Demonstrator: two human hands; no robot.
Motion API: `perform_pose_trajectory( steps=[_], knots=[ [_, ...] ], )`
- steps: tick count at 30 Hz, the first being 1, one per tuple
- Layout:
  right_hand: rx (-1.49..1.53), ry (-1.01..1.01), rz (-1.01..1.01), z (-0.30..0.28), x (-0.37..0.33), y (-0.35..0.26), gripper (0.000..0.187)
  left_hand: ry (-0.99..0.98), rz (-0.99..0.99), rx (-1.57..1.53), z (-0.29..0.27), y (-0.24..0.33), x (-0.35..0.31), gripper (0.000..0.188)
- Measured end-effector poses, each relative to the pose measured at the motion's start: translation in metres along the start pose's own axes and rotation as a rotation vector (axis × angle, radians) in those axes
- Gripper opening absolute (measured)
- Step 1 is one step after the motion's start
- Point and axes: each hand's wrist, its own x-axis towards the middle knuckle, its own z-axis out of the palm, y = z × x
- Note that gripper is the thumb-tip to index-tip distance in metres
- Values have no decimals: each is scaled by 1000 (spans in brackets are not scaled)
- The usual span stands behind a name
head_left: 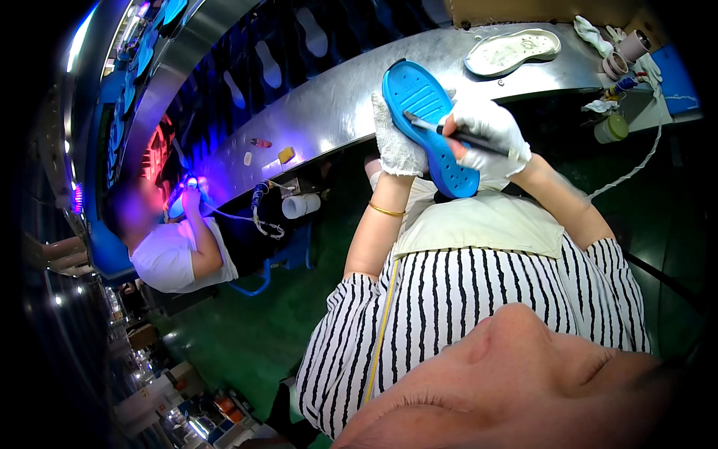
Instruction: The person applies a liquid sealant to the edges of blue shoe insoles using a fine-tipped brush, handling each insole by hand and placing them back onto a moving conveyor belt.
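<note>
My left hand [401, 148], in a white knit glove, supports a blue shoe sole [452, 170] from its left side and underneath. The sole is tilted, its ribbed inner face and small holes turned up toward me. My right hand [493, 133], gloved in white with fingertips showing, is closed round the dark handle of a brush [423, 123]. The brush's tip meets the middle of the sole, or lies just over it. Beyond my hands, a white shoe sole [514, 52] lies on the curved metal bench [336, 112].
At the right end are rolls of tape [634, 46], white gloves [591, 34], a round tub [613, 129] and a hanging cable [634, 170]. A co-worker [176, 258] sits at left under blue-violet light. Soles stand on the dark rack [284, 67] behind the bench.
</note>
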Motion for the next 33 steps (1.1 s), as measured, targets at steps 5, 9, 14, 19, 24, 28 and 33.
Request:
perform_pose_trajectory(
  steps=[5,9,14,19,24,28,33],
  knots=[
    [471,-73,427,-10,-26,4,14,-244,-176,-2,-3,4,-19,82],
    [401,42,549,-17,-43,24,11,-247,-259,257,-14,-18,-28,79],
    [591,13,598,-13,-30,10,10,-170,-238,86,-16,-21,0,84],
    [500,85,467,-16,-13,21,6,-143,-31,152,17,-6,8,100],
    [586,-8,487,-13,2,7,7,-199,37,-60,-22,-4,45,97],
    [550,117,531,-11,-3,16,6,-332,148,-238,-13,2,61,83],
    [791,-52,678,-13,5,6,8,-625,167,-302,-8,18,66,89]
  ],
)
